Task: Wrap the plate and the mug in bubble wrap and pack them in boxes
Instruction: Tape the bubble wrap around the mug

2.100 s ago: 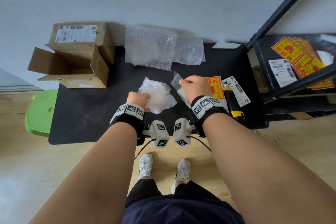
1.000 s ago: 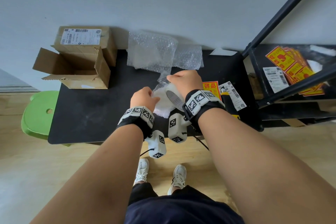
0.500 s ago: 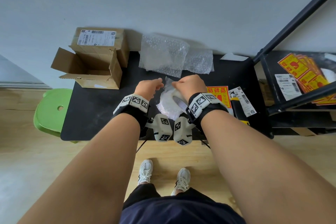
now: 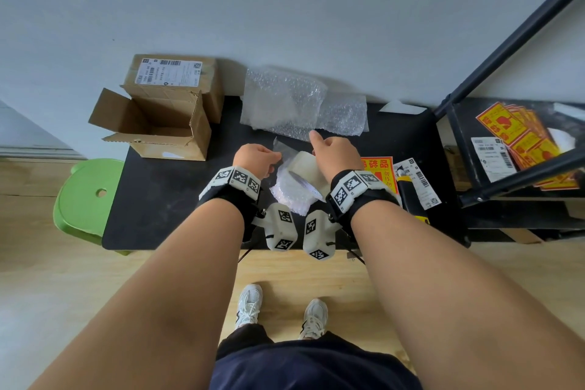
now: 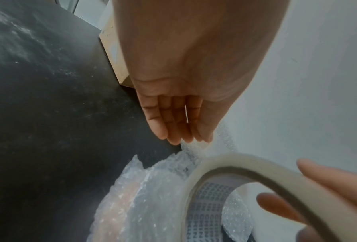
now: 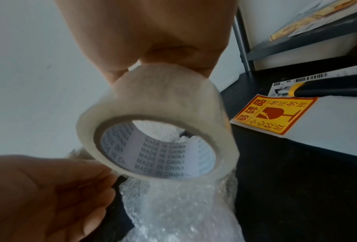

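A bundle wrapped in bubble wrap [image 4: 289, 191] lies on the black table [image 4: 164, 199] between my wrists; what is inside it is hidden. Just above it my right hand [image 4: 330, 152] grips a roll of clear tape [image 4: 305, 165] by its top edge. In the right wrist view the tape roll [image 6: 156, 124] hangs over the bundle [image 6: 183, 209]. My left hand [image 4: 269, 160] pinches the tape's free end [image 4: 283, 149], drawn out a short way to the left. The left wrist view has my left hand [image 5: 173, 124] with fingers curled, near the roll [image 5: 235, 176].
An open cardboard box [image 4: 152, 127] lies at the table's back left, a closed box [image 4: 174, 73] behind it. Loose bubble wrap sheets [image 4: 281, 101] lean on the wall. Fragile stickers [image 4: 380, 171], a label [image 4: 418, 177] and a black-and-yellow knife [image 4: 411, 199] lie right. A green stool [image 4: 85, 196] and black shelf [image 4: 506, 174] flank the table.
My right hand lifted the tape roll from the table to above the bundle. My left hand left the bundle, took the tape end and drew it leftward.
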### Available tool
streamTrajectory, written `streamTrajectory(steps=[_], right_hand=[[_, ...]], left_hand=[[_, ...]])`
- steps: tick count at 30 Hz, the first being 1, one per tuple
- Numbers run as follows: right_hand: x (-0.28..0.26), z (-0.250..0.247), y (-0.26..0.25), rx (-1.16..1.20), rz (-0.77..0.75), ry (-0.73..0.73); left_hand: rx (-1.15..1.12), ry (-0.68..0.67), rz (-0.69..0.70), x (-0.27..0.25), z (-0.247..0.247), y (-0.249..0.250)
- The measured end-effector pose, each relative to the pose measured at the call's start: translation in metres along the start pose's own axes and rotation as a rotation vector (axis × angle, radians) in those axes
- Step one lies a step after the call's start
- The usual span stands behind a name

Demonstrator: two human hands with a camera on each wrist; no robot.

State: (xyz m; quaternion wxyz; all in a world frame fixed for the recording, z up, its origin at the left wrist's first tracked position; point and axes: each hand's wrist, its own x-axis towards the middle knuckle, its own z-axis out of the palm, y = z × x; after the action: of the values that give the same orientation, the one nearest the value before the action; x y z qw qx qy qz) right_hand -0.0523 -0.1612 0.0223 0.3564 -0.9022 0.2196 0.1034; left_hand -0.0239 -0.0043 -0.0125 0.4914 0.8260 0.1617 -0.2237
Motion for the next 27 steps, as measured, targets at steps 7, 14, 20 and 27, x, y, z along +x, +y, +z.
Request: streamTrajectory(steps=[7, 14, 20, 27], right_hand=[[-0.006, 0.011, 0.000, 0.034, -0.021, 0.058], [-0.003, 0.014, -0.012, -0.069, -0.013, 0.113], [-0.004, 0.014, -0.005, -0.232, -0.019, 0.092], [-0.005, 0.018, -0.009, -0.461, -0.027, 0.073]], left_hand=[[0.037, 0.061, 0.061, -0.003, -0.001, 0.004], [0.040, 0.117, 0.070, -0.003, -0.007, 0.014], [0.083, 0.092, 0.066, -0.002, -0.008, 0.014], [0.101, 0.075, -0.007, 0.001, -0.011, 0.001]])
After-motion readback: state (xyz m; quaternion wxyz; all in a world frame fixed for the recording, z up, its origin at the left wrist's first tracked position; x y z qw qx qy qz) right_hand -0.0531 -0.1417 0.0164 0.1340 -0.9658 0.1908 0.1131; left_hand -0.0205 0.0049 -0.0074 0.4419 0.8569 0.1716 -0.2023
